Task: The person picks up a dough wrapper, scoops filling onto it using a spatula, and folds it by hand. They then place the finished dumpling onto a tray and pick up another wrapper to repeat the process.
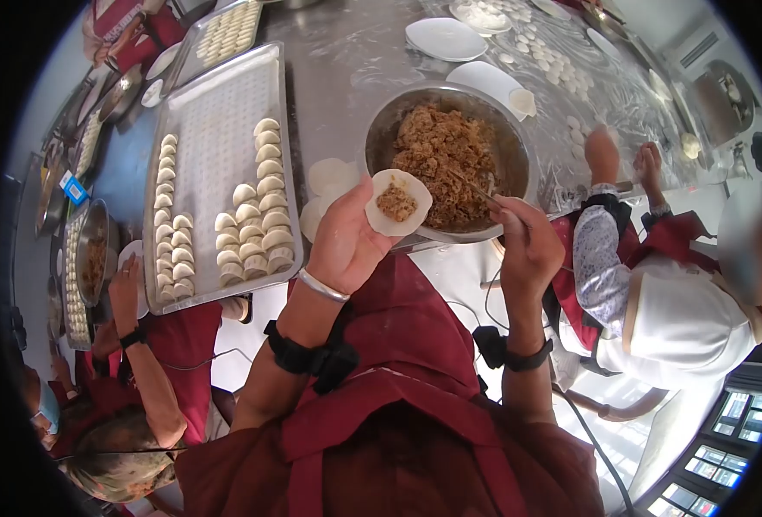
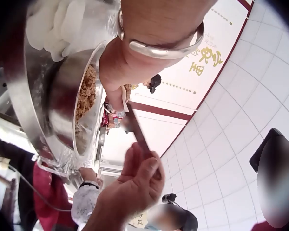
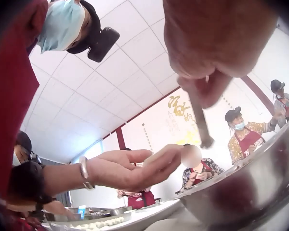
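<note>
While the left hand is lying palm upward with its fingers extended, a thin, round, white dough wrapper is resting on those fingers, just above the near-left rim of a wide, round, stainless-steel bowl. A small heap of brown, crumbly filling is occupying the wrapper's centre. The right hand is gripping a narrow, flat, brownish stick, whose far end is pointing over the bowl; whether its tip is touching the contents cannot be told. A large mound of brown, minced filling is filling much of the bowl, which is standing at the near edge of the grey metal tabletop. To its left, several loose, white, round wrappers are lying near the same edge. Farther left, a rectangular, silver-coloured metal tray is carrying columns of pale, crescent-shaped dumplings along both long sides. Toward the tabletop's far edge, an oval white plate is lying beyond the bowl, and small, pale dough pieces are lying scattered toward the right. A polished silver bangle is encircling the left wrist.
</note>
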Motion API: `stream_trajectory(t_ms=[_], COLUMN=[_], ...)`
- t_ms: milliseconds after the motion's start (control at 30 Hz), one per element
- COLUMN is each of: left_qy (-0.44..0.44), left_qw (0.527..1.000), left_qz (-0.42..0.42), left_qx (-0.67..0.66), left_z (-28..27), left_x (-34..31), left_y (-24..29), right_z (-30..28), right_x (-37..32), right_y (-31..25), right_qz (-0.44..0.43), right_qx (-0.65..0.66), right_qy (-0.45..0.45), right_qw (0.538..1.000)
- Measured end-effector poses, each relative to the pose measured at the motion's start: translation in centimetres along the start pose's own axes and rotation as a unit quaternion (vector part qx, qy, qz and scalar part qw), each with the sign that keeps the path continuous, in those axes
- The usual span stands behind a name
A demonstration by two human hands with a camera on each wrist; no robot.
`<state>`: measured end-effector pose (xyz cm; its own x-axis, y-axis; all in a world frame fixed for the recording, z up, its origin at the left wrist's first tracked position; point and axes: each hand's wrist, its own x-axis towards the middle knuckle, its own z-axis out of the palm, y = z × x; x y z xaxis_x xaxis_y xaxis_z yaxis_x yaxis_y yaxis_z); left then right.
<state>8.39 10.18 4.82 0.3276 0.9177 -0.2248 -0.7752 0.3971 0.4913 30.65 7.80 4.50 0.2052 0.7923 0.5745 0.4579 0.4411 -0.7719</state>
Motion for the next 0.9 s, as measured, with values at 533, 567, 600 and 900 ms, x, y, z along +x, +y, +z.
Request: stream_trajectory(t_ms=[533,567,600,900], left_qy=[-0.035,-0.037,-0.041,0.002], left_qw=[0.998,0.998,0.997,1.0], left_qz=[-0.047,-0.052,-0.057,0.002], left_qx=[0.004,0.007,0.009,-0.027], left_z=[0.2,-0.1,-0.4,-1.5], left_x=[-1.8,-1.9,-2.0,-2.8], left_y=[-0.2,-0.2,-0.1,0.4], right_z=[-0.3,-0.2,-0.2,-1.0], right_x=[-0.2,-0.2,-0.2,-1.0], right_y=[-1.7,-1.7,-1.8,-0.5], right_qz=[0.271,0.278,0.284,0.105], right_qx=[0.308,0.309,0.309,0.016], right_qy=[-0.045,-0.042,-0.039,-0.012], right_qw=[0.911,0.909,0.907,0.994])
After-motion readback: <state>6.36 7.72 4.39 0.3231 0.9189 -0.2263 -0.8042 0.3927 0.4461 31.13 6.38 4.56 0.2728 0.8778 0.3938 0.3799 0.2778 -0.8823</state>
